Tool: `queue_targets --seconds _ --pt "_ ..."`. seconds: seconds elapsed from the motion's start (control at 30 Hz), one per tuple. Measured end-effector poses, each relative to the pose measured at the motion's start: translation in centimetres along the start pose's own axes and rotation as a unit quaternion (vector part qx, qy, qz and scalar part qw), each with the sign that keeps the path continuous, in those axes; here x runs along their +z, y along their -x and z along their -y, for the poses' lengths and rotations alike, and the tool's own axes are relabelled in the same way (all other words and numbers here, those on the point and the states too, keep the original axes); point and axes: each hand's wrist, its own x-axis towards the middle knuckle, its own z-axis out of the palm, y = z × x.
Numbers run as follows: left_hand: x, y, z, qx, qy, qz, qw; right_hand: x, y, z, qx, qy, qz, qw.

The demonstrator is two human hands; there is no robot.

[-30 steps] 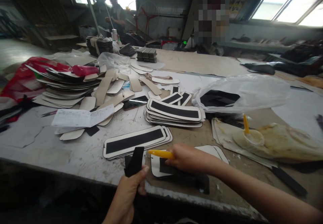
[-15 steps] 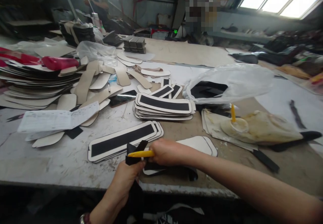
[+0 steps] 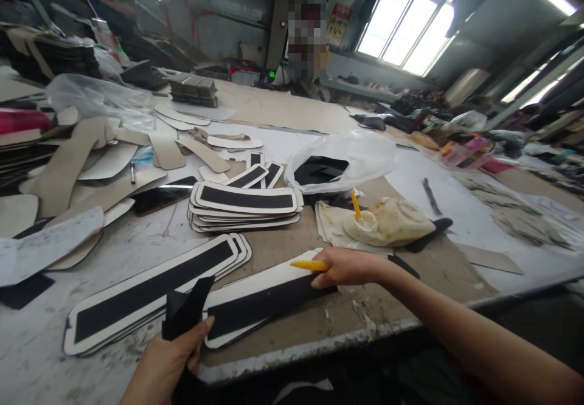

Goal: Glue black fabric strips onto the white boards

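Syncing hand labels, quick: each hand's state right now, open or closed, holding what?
Left hand: closed, holding black strips.
Right hand: closed, holding a pointed yellow tool.

A black strip overlies a white panel.

"What's lying on the left side?"
"A dark phone, lying flat, with a slim pen just beyond it. Nearer, a paper sheet, its marks too blurred to read."
"And farther back there?"
"A crumpled clear plastic bag, something pink to its left, and a grey stack to its right."
"Along the far side?"
"A green-lit display, then a poster left of a bright window. A person shows at far left, partly cut off."
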Motion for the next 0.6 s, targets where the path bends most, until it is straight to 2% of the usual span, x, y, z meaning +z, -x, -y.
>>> queue_targets --seconds 0.13,0.33,0.6 --pt "0.0 0.1 -0.2 -0.016 -0.014 0.016 1.0 0.5 -0.1 -1.5 0.036 -0.015 -0.056 0.998" --pt "0.5 1.0 -0.9 -0.021 -0.052 -0.009 0.998 2.0 -0.9 -2.1 0.077 0.012 -0.135 0.988" --pt "0.9 1.0 -0.8 -0.015 -0.066 -0.034 0.997 2.6 -2.0 -3.0 0.076 0.011 -0.138 0.987"
